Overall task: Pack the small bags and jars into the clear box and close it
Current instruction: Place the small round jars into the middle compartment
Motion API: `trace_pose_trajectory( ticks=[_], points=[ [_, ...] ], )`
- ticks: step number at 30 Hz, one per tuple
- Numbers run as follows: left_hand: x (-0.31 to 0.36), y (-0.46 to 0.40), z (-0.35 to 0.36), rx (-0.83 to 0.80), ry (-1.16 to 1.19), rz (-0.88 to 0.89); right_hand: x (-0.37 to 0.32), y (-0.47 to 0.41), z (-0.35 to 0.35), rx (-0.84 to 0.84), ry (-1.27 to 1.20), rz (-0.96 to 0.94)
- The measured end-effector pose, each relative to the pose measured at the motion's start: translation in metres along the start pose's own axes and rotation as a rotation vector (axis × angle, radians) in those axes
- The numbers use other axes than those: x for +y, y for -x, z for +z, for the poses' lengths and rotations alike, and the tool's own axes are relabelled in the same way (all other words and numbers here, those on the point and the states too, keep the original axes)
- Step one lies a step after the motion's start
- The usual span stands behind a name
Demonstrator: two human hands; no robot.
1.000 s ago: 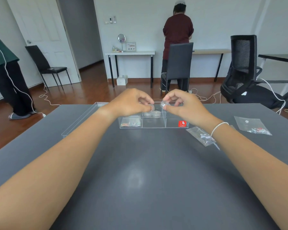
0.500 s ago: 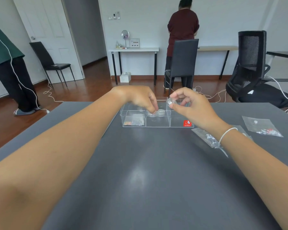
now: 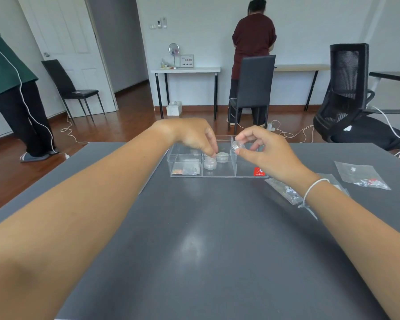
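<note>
Where the grey table (image 3: 206,239) fills the lower view, the clear box (image 3: 217,175) sits toward twelve o'clock from the viewer, open at the top, its inside split into three compartments along the front with more behind. The left hand (image 3: 192,135) reaches down into the box from ten o'clock, fingertips pinched together on a small jar (image 3: 210,163) in the middle compartment; how firmly it grips cannot be told. A second jar (image 3: 222,157) sits just beside it at two o'clock, in the same compartment. The right hand (image 3: 263,153) hovers over the right end of the box, thumb and forefinger clamped on a third jar (image 3: 238,146) held on edge above the rim. A small bag (image 3: 187,170) lies in the left front compartment. Two more bags stay on the table outside: one (image 3: 284,190) at four o'clock from the box, partly under the right wrist, another (image 3: 361,175) further out at three o'clock. A red sticker (image 3: 259,172) marks the box's front right corner.
</note>
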State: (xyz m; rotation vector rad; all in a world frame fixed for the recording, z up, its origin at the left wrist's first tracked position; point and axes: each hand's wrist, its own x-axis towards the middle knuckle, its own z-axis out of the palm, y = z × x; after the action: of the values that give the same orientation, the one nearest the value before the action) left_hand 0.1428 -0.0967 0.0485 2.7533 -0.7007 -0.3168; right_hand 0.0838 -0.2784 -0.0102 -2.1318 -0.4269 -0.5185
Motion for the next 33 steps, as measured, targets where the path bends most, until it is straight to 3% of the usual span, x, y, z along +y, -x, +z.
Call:
trace_pose_trajectory(
  ticks=[6, 11, 25, 33],
  points=[
    [-0.027, 0.036, 0.009, 0.318, 0.186, 0.081, -0.002, -0.003, 0.003, -0.051, -0.011, 0.006],
    [-0.056, 0.063, 0.031, 0.459, 0.265, 0.043, -0.005, -0.018, 0.008, -0.152, 0.071, 0.067],
    [-0.074, 0.069, 0.041, 0.512, 0.415, 0.009, -0.025, -0.064, 0.016, -0.581, 0.390, 0.245],
    [-0.075, 0.068, 0.041, 0.520, 0.429, 0.004, -0.021, -0.068, 0.021, -0.615, 0.416, 0.260]
  ],
)
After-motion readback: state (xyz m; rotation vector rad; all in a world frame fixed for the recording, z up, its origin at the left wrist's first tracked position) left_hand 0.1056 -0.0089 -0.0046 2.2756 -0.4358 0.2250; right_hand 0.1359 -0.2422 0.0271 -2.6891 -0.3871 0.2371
